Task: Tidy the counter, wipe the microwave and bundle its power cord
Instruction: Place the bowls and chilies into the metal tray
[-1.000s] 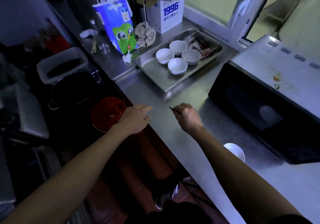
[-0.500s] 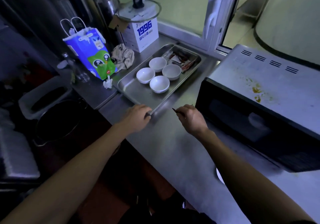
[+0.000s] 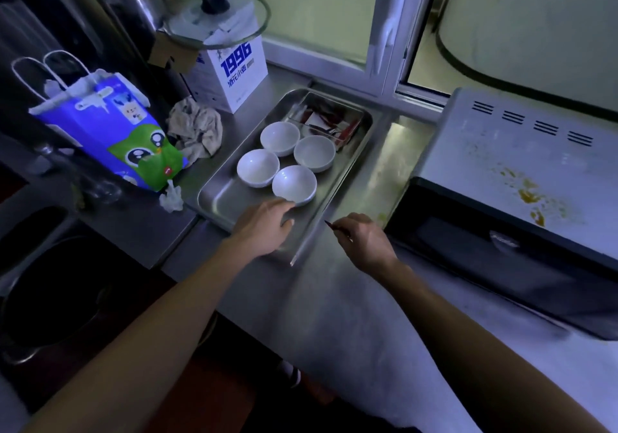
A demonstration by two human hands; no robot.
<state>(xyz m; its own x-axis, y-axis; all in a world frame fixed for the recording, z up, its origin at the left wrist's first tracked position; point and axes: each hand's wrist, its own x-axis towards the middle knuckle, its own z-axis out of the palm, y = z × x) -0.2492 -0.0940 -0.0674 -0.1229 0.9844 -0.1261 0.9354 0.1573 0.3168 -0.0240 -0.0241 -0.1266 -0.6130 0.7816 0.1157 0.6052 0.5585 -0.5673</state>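
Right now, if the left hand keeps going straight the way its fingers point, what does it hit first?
The nearest white bowl on the metal tray. The left hand has its fingertips about at the rim already; contact is unclear.

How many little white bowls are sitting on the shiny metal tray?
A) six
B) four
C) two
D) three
B: four white bowls sit close together in the metal tray, and the left hand reaches over the tray's near end toward the nearest one.
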